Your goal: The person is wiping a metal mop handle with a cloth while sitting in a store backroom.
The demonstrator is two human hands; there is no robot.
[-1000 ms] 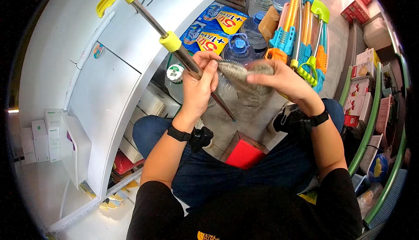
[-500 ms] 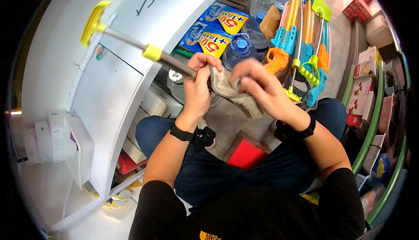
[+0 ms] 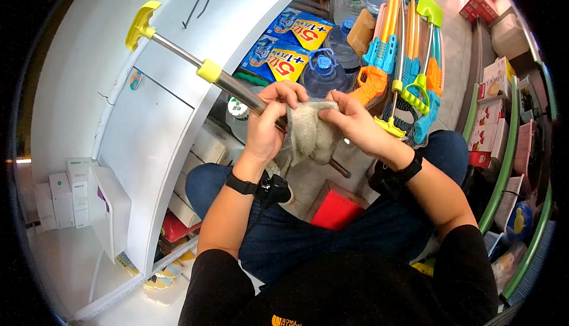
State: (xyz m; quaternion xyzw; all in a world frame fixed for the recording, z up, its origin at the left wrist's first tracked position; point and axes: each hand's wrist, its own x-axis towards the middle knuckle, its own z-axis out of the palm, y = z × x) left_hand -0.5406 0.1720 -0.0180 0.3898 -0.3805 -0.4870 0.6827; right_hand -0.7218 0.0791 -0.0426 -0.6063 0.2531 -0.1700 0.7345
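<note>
A metal pole [image 3: 240,90] with a yellow-green handle [image 3: 141,26] slants from upper left down to the centre. My left hand [image 3: 268,125] is closed around its lower part and also meets the edge of a grey-white cloth [image 3: 313,131]. The cloth hangs spread over the pole's lower stretch and hides part of it. Below the cloth a brown tip [image 3: 340,169] sticks out. With fingers pinched together, my right hand [image 3: 368,125] grips the cloth's upper right edge.
Blue-yellow packs [image 3: 278,59] and water bottles [image 3: 325,71] stand ahead. Colourful toy guns and shovels [image 3: 382,47] lean right of them. A red box [image 3: 336,206] sits between my legs. A white counter [image 3: 148,106] is at left, a green-edged shelf [image 3: 502,175] at right.
My right hand has come down onto the cloth, which now hangs wider and flatter. The pole's handle has shifted slightly right, and the brown tip has come into view.
</note>
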